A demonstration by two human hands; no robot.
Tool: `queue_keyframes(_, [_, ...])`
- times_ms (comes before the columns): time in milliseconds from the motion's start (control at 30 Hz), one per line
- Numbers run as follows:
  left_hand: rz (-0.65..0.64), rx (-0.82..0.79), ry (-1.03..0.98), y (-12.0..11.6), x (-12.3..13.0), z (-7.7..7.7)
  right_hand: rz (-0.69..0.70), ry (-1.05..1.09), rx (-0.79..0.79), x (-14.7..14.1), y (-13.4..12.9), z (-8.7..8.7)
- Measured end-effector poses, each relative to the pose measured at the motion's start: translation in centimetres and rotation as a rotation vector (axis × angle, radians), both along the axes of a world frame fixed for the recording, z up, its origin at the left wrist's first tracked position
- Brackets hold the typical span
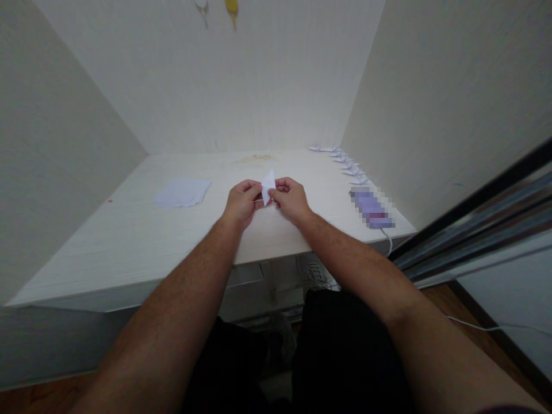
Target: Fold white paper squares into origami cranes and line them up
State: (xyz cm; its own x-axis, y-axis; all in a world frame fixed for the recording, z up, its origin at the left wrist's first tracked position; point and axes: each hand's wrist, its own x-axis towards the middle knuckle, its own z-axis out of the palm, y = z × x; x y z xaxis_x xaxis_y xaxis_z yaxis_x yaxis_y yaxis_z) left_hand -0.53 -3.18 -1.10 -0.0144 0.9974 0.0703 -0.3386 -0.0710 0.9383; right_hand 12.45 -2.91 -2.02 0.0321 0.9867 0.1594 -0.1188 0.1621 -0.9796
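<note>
A small piece of folded white paper [268, 188], pointed at its top and lower end, is held up just above the desk between my two hands. My left hand [242, 202] pinches its left side, thumb in front and fingers curled behind. On the opposite side, my right hand [292, 200] grips the paper between thumb and bent fingers. Part of the paper's edges is hidden by my fingertips. To the left lies a stack of white paper sheets [183, 192], apart from both hands.
Several folded paper cranes [347, 164] line the right back edge of the white desk [129, 241]. Nearer me lies a blurred phone [371, 208] with a white cable [390, 244] running over the edge. Walls close in the desk at the back and both sides.
</note>
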Motion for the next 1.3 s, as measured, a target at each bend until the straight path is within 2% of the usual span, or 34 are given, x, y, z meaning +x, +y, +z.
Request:
queue_keyframes(233, [0.071,0.099,0.117,0.10,0.14,-0.33,-0.068,-0.040,0.074,0.10,0.55,-0.70])
queue_keyframes(333, [0.080,0.149,0.134,0.18,0.09,-0.59,-0.035,-0.045,0.113,0.23,0.49,-0.78])
queue_keyframes(433, [0.082,0.171,0.161,0.18,0.13,-0.71,0.021,-0.055,0.078,0.37,0.35,-0.63])
queue_keyframes(600, [0.089,0.145,0.197,0.16,0.32,-0.73,0.038,-0.068,0.039,0.51,0.27,-0.43])
queue_keyframes(800, [0.083,0.114,0.190,0.27,0.53,-0.82,0.075,-0.166,0.124,0.67,-0.09,-0.65])
queue_keyframes(933, [0.070,0.118,0.178,0.30,0.55,-0.78,0.109,-0.122,0.095,0.81,-0.11,-0.44])
queue_keyframes(1100, [0.080,0.086,0.162,0.13,0.63,-0.57,0.089,-0.088,0.043,0.93,-0.02,-0.10])
queue_keyframes(1300, [0.080,0.114,0.170,0.31,0.56,-0.61,0.104,-0.064,0.062,0.95,-0.04,-0.20])
